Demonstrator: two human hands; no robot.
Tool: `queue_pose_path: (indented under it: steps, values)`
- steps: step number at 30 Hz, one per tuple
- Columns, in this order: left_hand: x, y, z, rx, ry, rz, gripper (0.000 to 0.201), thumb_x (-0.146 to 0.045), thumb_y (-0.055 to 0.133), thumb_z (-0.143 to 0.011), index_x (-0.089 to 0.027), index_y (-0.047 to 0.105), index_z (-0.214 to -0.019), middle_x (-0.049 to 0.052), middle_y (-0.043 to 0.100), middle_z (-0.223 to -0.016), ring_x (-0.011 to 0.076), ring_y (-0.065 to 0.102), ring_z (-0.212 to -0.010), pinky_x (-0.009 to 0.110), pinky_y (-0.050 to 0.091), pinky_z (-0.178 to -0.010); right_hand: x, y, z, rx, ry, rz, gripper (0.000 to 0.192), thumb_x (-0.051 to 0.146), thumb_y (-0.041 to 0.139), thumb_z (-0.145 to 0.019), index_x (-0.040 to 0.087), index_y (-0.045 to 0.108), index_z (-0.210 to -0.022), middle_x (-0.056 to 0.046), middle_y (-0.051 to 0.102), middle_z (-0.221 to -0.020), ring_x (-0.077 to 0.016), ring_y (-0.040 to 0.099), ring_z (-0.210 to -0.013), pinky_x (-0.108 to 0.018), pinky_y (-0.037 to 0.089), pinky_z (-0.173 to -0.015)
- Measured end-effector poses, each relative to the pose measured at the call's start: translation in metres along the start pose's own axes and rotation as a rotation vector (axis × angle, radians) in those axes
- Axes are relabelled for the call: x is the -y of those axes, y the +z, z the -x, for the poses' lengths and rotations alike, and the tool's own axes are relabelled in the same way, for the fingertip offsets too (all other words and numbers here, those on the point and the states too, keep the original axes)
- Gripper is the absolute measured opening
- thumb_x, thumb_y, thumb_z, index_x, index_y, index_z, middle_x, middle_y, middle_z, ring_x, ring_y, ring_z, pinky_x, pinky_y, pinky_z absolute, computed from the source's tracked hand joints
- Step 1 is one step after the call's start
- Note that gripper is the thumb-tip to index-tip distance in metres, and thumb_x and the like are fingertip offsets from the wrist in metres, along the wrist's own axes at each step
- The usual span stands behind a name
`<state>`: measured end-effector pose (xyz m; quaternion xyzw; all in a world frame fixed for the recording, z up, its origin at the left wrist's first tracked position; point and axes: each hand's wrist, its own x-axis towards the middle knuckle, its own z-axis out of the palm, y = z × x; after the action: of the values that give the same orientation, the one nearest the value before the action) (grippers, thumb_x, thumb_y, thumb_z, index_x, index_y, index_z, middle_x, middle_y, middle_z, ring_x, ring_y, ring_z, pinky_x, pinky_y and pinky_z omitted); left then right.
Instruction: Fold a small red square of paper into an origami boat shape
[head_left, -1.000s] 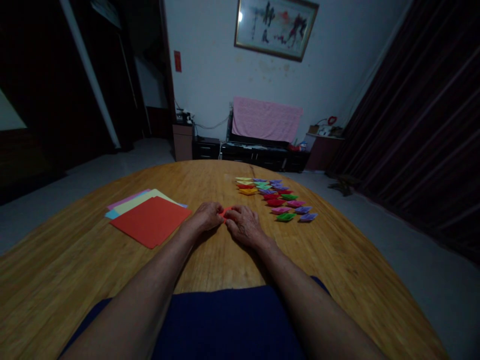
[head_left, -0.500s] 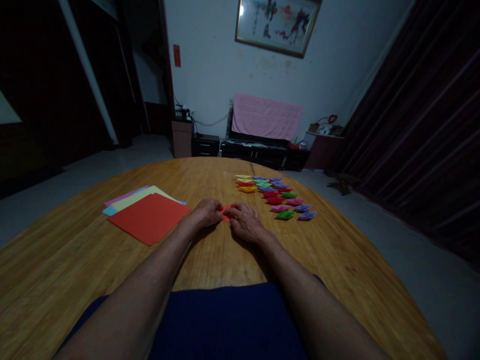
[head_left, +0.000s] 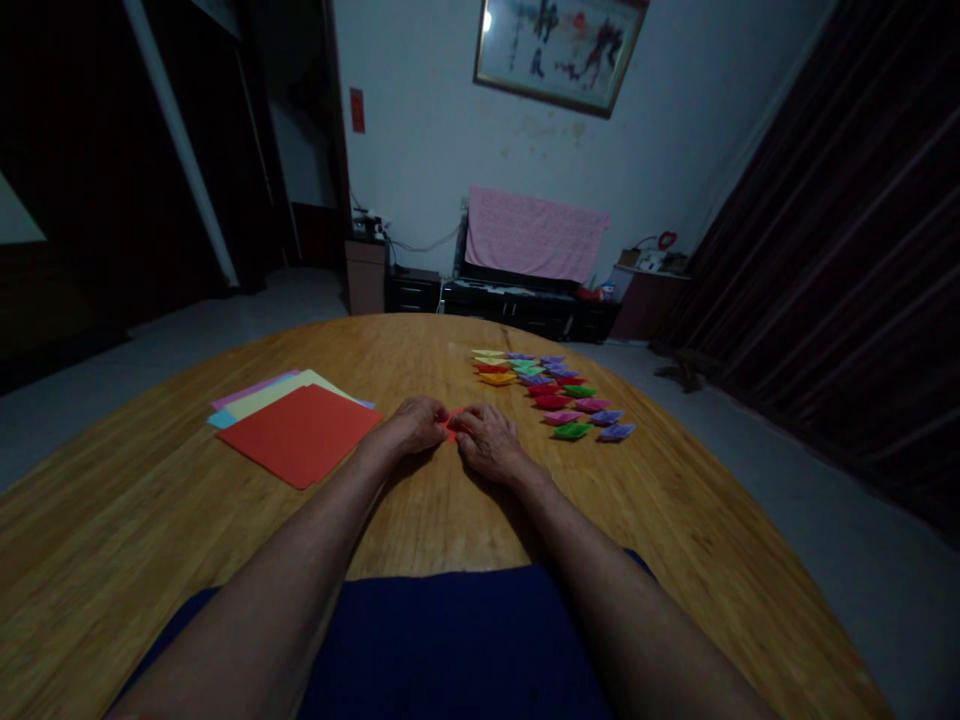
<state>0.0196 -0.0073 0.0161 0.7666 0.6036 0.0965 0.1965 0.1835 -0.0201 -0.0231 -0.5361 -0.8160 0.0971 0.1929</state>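
Note:
Both of my hands rest on the round wooden table (head_left: 675, 520), fingertips meeting over a small folded piece of red paper (head_left: 452, 424). My left hand (head_left: 415, 425) pinches its left side and my right hand (head_left: 489, 440) pinches its right side. Most of the red piece is hidden under my fingers. A stack of flat paper sheets, red on top (head_left: 300, 432), lies to the left of my hands. To the right and beyond, several small folded paper shapes in mixed colours (head_left: 555, 394) lie in two rows.
Past the table's far edge stands a low dark cabinet with a pink cloth (head_left: 534, 232) draped over it. A framed picture (head_left: 559, 45) hangs on the wall. Dark curtains (head_left: 847, 260) fill the right side, a dark doorway the left.
My hands stay on the red piece with only slight finger shifts. The view has tilted a little.

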Motion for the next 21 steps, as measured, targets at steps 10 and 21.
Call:
queue_pose_path:
  steps: [10,21]
  values:
    - [0.004,0.002,-0.001,-0.009,-0.007,-0.006,0.032,-0.023,0.058,-0.078,-0.018,0.072,-0.107,0.008,0.074,-0.1,0.0206,0.064,-0.09,0.027,0.043,-0.072,-0.01,-0.002,0.001,0.052,-0.046,-0.012,0.034,0.024,0.047,-0.095,0.032,0.064,-0.123,-0.005,0.053,-0.134,-0.0238,0.043,-0.126,-0.044,0.032,-0.104]
    - [0.014,-0.005,0.005,-0.071,0.05,-0.036,0.042,-0.026,0.06,-0.074,-0.016,0.068,-0.114,0.012,0.071,-0.111,0.0236,0.065,-0.098,0.028,0.046,-0.076,-0.005,-0.005,0.006,0.011,-0.075,-0.041,0.034,0.023,0.048,-0.092,0.028,0.065,-0.12,-0.007,0.054,-0.131,-0.0234,0.044,-0.124,-0.043,0.03,-0.103]
